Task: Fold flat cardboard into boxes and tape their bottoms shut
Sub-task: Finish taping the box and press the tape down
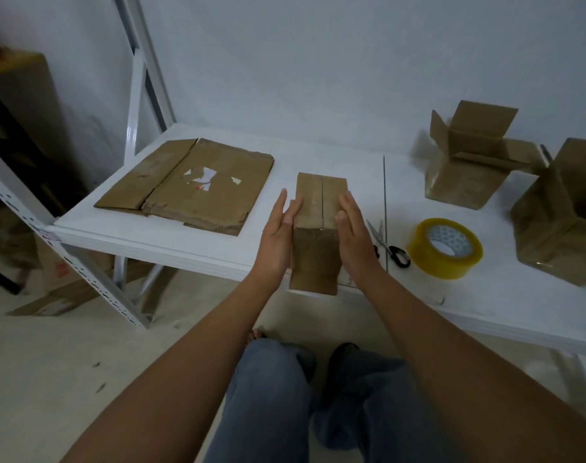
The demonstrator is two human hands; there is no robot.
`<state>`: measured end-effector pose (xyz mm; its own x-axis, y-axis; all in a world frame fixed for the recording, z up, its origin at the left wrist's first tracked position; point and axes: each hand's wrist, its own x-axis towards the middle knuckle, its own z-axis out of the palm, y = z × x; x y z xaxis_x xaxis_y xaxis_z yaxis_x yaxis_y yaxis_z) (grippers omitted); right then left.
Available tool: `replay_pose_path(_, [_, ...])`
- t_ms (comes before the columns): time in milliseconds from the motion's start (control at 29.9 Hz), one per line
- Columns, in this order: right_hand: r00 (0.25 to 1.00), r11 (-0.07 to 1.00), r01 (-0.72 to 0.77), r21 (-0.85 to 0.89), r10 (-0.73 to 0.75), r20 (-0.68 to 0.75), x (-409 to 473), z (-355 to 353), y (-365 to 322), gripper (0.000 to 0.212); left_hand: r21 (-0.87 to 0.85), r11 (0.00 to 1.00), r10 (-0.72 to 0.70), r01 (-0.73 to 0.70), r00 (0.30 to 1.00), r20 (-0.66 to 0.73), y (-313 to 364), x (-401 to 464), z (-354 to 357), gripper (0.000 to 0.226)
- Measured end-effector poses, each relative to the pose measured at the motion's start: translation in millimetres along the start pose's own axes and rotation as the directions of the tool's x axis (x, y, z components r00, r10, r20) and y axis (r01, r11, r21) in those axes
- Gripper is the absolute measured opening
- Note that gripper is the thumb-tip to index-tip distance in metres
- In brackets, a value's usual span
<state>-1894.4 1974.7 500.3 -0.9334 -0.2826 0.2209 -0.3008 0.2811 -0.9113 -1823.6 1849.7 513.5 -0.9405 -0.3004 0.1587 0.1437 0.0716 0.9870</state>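
Note:
A small folded cardboard box [318, 225] stands at the table's front edge with its closed flaps facing up and a seam down the middle. Clear tape shines along its near top edge. My left hand [279, 233] lies flat against the box's left side, fingers straight. My right hand [351, 228] presses on the box's right top edge and side with straight fingers. A stack of flat cardboard [191, 185] lies on the left of the white table [335, 162]. A roll of yellowish clear tape [446, 247] sits to the right.
Scissors with black handles [386, 243] lie between the box and the tape roll. Two folded boxes, one open-topped [468, 162] and one at the right edge [562, 215], stand at the right. A white shelf frame [141, 105] rises at the left. More cardboard lies on the floor.

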Motion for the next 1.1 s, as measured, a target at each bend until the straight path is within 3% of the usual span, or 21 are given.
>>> replay_pose_path(167, [0.999,0.999,0.034,0.026,-0.034,-0.008,3.4,1.3,7.6,0.04,0.151,0.986,0.024,-0.069,0.959,0.284,-1.5,16.7,-36.7,0.042])
replay_pose_path(334, [0.999,0.999,0.041,-0.019,-0.041,0.003,11.0,2.0,7.6,0.041,0.42,0.875,0.064,-0.24,0.918,0.391,-8.2,23.0,-51.3,0.039])
replay_pose_path(602, [0.999,0.998,0.039,-0.04,-0.04,-0.011,11.0,2.6,6.3,0.04,0.458,0.827,0.19,-0.326,0.928,0.319,-17.7,24.0,-45.3,0.036])
replay_pose_path(736, [0.998,0.997,0.061,-0.042,-0.061,-0.008,11.7,2.8,7.8,0.039,0.478,0.812,0.267,-0.334,0.942,0.205,-25.9,21.2,-34.9,0.038])
replay_pose_path(870, [0.998,0.998,0.056,-0.041,-0.056,-0.012,12.5,2.0,10.1,0.039,0.65,0.626,0.415,-0.431,0.89,0.19,-38.3,17.7,-24.1,0.044])
replay_pose_path(970, [0.998,0.997,0.064,-0.054,-0.064,0.004,13.4,-0.9,10.7,0.039,0.694,0.551,0.447,-0.464,0.866,0.224,-46.4,22.0,-23.2,0.047])
replay_pose_path(1104, [0.997,0.996,0.076,-0.04,-0.076,0.021,12.4,-3.2,11.0,0.039,0.656,0.619,0.368,-0.433,0.897,0.245,-42.2,18.2,-25.6,0.051])
